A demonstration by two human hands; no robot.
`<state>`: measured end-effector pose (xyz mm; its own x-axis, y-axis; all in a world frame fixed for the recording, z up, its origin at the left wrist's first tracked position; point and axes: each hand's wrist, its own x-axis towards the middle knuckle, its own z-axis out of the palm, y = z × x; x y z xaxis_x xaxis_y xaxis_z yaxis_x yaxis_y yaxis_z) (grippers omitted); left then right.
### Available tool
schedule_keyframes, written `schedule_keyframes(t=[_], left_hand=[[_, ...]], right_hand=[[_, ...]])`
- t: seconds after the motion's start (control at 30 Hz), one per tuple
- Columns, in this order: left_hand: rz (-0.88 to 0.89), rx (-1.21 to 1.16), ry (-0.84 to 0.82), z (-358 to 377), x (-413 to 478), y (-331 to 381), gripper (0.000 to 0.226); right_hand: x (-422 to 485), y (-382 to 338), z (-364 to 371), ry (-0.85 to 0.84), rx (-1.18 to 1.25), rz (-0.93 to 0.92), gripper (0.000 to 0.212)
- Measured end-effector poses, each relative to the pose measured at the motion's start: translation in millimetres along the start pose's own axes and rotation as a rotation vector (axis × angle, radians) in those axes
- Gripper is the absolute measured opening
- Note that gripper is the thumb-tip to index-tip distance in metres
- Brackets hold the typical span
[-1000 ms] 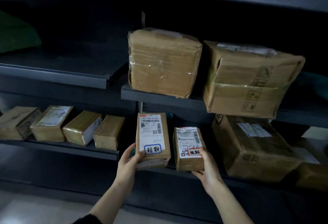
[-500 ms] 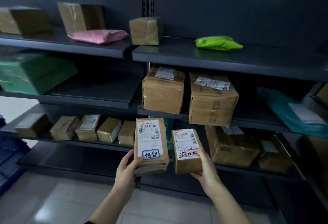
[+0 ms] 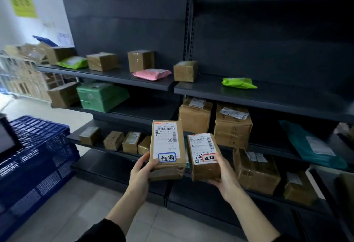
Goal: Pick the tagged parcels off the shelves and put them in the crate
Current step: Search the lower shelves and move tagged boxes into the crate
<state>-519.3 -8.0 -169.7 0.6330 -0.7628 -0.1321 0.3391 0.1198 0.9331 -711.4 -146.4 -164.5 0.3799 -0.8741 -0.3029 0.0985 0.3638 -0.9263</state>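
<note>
In front of the shelves [image 3: 122, 78], you are carrying on both sides.
Left hand [image 3: 140, 176] is gripping the blue-tagged parcel [image 3: 167, 149], right hand [image 3: 226, 178] the red-tagged parcel [image 3: 204, 157].

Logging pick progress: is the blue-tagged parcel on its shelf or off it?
Off. The left hand holds the blue-tagged parcel upright in front of the shelves, not yet in the blue crate.

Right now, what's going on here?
A person stands at the shelves with a tagged parcel in each hand. The left hand grips the bigger parcel, which has a blue-bordered tag. The right hand grips the smaller parcel, which has a red-bordered tag. Both are off the shelf, neither yet in the blue crates stacked to the left.
</note>
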Motion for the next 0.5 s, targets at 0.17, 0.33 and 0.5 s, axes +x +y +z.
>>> schedule_keyframes(t=[0.17,0.33,0.5], left_hand=[[0.05,-0.003,0.086,-29.7,-32.4,40.9,0.049],[0.086,-0.041,0.196,-72.9,-54.0,72.7,0.052],[0.119,-0.086,0.296,-128.8,-63.2,101.6,0.043]], right_hand=[[-32.6,-15.6,42.7,-0.098,-0.015,0.001,0.046],[-45.8,-14.7,98.8,-0.191,-0.054,0.022,0.039],[-49.3,-5.6,160.2,-0.269,-0.084,0.047,0.042]])
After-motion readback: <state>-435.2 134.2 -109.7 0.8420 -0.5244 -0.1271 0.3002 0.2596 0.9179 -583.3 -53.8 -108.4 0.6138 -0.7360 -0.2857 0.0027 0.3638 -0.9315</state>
